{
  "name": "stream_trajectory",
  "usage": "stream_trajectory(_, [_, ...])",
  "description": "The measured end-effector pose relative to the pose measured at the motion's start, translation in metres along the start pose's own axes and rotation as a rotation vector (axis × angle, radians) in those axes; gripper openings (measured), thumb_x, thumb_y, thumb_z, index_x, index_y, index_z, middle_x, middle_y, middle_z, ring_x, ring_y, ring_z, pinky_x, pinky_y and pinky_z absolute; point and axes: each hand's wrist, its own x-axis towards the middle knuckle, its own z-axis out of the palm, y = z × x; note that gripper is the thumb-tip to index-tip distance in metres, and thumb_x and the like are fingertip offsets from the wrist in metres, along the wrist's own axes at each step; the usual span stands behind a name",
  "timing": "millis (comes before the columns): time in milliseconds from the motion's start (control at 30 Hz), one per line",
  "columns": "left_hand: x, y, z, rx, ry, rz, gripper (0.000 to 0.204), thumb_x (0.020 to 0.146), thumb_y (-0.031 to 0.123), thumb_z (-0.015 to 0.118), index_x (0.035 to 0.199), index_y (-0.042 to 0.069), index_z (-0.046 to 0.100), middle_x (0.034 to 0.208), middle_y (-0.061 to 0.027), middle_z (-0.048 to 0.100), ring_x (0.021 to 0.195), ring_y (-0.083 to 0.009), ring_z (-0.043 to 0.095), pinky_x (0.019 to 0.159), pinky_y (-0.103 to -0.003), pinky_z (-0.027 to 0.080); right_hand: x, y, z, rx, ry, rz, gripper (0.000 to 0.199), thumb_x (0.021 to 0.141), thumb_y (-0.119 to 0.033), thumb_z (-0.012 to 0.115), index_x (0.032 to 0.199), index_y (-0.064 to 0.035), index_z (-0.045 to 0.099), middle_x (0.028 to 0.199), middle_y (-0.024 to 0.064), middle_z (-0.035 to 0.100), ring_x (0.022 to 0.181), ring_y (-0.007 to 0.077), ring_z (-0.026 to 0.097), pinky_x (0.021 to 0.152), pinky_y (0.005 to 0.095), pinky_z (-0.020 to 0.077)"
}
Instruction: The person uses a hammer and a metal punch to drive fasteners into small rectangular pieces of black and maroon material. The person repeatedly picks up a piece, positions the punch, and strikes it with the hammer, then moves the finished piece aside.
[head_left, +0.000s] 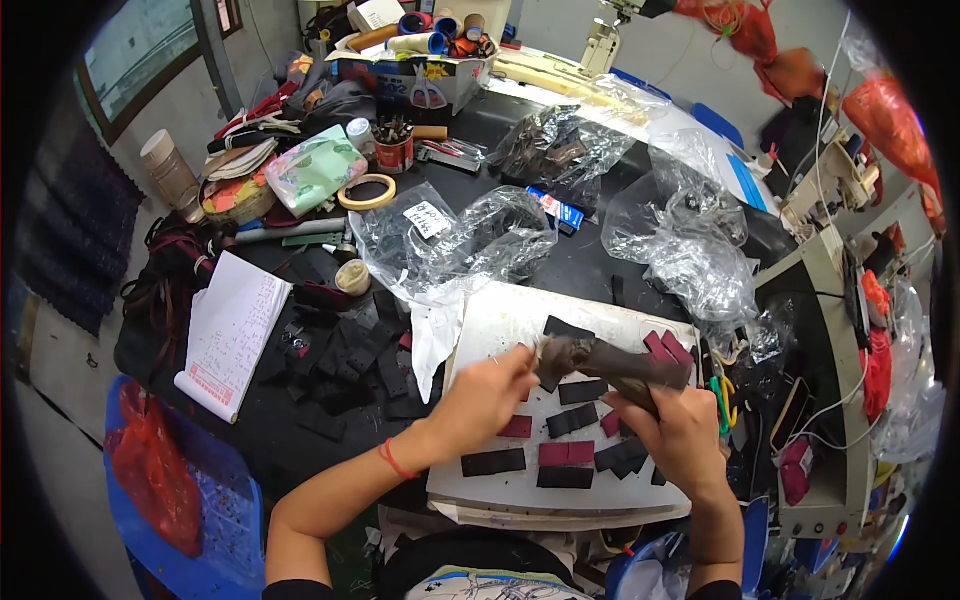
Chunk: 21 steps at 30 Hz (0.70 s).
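Note:
In my right hand (680,440) is a long dark brown tool (635,372), hammer-like in outline but blurred, held above the white board (480,340). The fingers of my left hand (490,392) are pinched together by the tool's left end; whatever is between them is too small to make out. Below both hands, several flat black strips (572,420) and maroon strips (566,453) lie spread on the board. A black piece (566,328) rests just behind the tool. Part of the strips is covered by my right hand.
A heap of black pieces (345,360) lies left of the board, beside an open notebook (235,320). Clear plastic bags (690,250), a tape roll (367,192) and a small round tub (353,277) stand behind. Scissors with green and yellow handles (722,400) lie at the right.

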Motion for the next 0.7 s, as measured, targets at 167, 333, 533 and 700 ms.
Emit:
stream_trajectory(167, [-0.003, -0.001, -0.022, -0.537, 0.216, -0.233, 0.023, 0.095, 0.008, 0.056, 0.115, -0.001, 0.050, 0.097, -0.0102, 0.063, 0.093, -0.0179, 0.066, 0.077, -0.027, 0.057, -0.012, 0.009, 0.023, 0.066, -0.008, 0.030, 0.026, 0.083, -0.026, 0.073, 0.085, -0.0059, 0.056, 0.067, 0.0102, 0.059, 0.053, 0.0279, 0.059, 0.047, 0.0361, 0.0441])
stream_trajectory(333, [-0.021, -0.024, -0.035, -0.626, 0.256, -0.278, 0.027, 0.096, 0.006, 0.054, 0.121, 0.000, 0.049, 0.102, -0.0109, 0.063, 0.100, -0.0185, 0.064, 0.084, -0.030, 0.055, -0.003, 0.003, 0.051, 0.002, -0.095, -0.073, 0.032, 0.085, -0.034, 0.068, 0.080, -0.0076, 0.050, 0.063, 0.0093, 0.059, 0.051, 0.0282, 0.058, 0.044, 0.0377, 0.0431])
stream_trajectory(533, [-0.026, -0.025, -0.034, -0.543, 0.223, -0.236, 0.028, 0.094, 0.005, 0.055, 0.121, -0.002, 0.050, 0.101, -0.0131, 0.065, 0.095, -0.0175, 0.066, 0.082, -0.027, 0.056, 0.008, -0.005, 0.056, -0.073, -0.230, -0.065, 0.033, 0.087, -0.035, 0.066, 0.081, -0.0077, 0.048, 0.061, 0.0093, 0.059, 0.050, 0.0311, 0.058, 0.043, 0.0411, 0.0427])
stream_trajectory(700, [-0.026, -0.029, -0.035, -0.493, 0.196, -0.240, 0.026, 0.094, 0.005, 0.055, 0.119, -0.003, 0.051, 0.100, -0.0148, 0.066, 0.093, -0.0181, 0.067, 0.081, -0.028, 0.056, 0.011, -0.005, 0.055, -0.050, -0.267, -0.033, 0.031, 0.087, -0.033, 0.066, 0.083, -0.0068, 0.050, 0.063, 0.0107, 0.061, 0.052, 0.0330, 0.059, 0.044, 0.0424, 0.0427])
